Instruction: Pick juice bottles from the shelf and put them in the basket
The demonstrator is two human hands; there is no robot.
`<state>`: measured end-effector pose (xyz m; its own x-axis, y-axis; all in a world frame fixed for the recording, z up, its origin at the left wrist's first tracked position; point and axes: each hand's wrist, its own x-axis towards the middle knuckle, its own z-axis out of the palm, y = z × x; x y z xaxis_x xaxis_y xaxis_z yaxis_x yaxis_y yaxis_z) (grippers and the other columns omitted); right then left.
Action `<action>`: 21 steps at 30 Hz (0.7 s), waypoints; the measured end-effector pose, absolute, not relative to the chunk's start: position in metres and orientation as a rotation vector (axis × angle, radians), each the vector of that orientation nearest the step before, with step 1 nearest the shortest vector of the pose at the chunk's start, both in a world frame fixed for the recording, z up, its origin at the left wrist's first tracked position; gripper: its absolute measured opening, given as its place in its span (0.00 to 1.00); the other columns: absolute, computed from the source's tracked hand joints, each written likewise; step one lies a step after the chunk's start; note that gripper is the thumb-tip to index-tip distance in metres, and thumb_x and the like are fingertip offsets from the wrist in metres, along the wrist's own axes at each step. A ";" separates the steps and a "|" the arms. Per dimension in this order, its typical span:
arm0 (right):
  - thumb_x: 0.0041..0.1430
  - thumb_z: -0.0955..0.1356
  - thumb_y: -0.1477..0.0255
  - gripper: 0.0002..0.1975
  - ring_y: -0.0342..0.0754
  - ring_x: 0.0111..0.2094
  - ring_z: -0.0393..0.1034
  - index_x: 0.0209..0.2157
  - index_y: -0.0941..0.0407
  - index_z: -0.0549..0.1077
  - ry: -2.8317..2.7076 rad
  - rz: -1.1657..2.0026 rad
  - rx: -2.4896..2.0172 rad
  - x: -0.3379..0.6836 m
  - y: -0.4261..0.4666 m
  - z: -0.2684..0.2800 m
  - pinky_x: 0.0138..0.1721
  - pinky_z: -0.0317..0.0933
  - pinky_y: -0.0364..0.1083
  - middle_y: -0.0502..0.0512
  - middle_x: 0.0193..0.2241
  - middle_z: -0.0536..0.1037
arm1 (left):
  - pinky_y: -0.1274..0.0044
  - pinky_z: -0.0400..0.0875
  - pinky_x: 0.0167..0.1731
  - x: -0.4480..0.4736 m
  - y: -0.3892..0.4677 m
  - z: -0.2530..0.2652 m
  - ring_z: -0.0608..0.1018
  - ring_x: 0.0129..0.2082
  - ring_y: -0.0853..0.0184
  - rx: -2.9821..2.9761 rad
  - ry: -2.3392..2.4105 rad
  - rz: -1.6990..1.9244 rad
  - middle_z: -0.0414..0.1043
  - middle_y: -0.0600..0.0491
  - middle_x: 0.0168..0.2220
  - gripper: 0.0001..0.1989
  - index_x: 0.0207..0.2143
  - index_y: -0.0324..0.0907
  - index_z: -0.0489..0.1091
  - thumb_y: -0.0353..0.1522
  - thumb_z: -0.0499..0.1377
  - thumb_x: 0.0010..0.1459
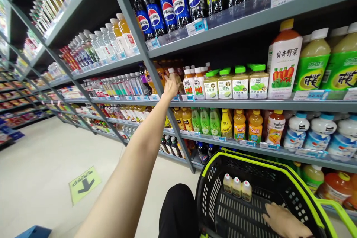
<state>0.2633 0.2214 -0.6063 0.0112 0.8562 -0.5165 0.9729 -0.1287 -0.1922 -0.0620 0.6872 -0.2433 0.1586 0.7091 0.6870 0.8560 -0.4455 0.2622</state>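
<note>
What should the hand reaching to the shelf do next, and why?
Perhaps the left hand should make sure of a snug grip on the white-capped bottle before pulling. It is right at that bottle, but how firm the hold is can't be made out, and carrot-label bottles stand close by and might get bumped. The basket has room beside its three small bottles.

1 white-capped bottle [171, 71] is upright, 3 bottles [237, 187] in a basket [234, 214].

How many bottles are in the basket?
3, in a row on the far left of the shopping basket: left bottle, middle bottle, right bottle. The basket's near end is cut off; others may hide.
</note>
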 end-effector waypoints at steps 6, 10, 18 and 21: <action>0.70 0.58 0.79 0.23 0.69 0.57 0.76 0.55 0.68 0.80 1.907 -0.786 2.087 0.252 0.219 -0.579 0.60 0.66 0.62 0.78 0.53 0.79 | 0.55 0.71 0.54 -0.047 0.668 -0.251 0.79 0.53 0.42 -2.119 -1.562 -1.329 0.56 0.26 0.64 0.35 0.71 0.35 0.53 0.30 0.60 0.65; 0.70 0.59 0.77 0.22 0.70 0.56 0.76 0.54 0.69 0.80 1.920 -0.788 2.103 0.247 0.218 -0.566 0.59 0.67 0.62 0.77 0.53 0.79 | 0.60 0.61 0.66 -0.044 0.640 -0.244 0.62 0.71 0.51 -1.899 -1.356 -1.670 0.54 0.31 0.70 0.30 0.70 0.31 0.52 0.32 0.55 0.72; 0.67 0.62 0.78 0.19 0.71 0.53 0.78 0.49 0.68 0.81 1.976 -0.887 2.251 0.246 0.216 -0.559 0.57 0.67 0.62 0.80 0.48 0.81 | 0.67 0.73 0.51 -0.021 0.513 -0.266 0.78 0.50 0.60 -1.487 -0.367 -3.025 0.75 0.47 0.50 0.33 0.50 0.38 0.67 0.51 0.68 0.52; 0.66 0.64 0.74 0.13 0.64 0.49 0.80 0.42 0.61 0.81 2.023 -1.037 2.423 0.249 0.219 -0.554 0.54 0.68 0.56 0.73 0.43 0.83 | 0.70 0.78 0.34 0.010 0.454 -0.336 0.80 0.34 0.61 -2.130 -0.597 -3.453 0.75 0.49 0.35 0.37 0.42 0.37 0.71 0.61 0.63 0.49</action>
<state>0.2494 0.2193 -0.5542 0.0715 0.9369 -0.3421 0.8247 -0.2484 -0.5080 0.0104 0.4544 -0.3355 -0.1494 0.8083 0.5695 -0.5702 -0.5410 0.6182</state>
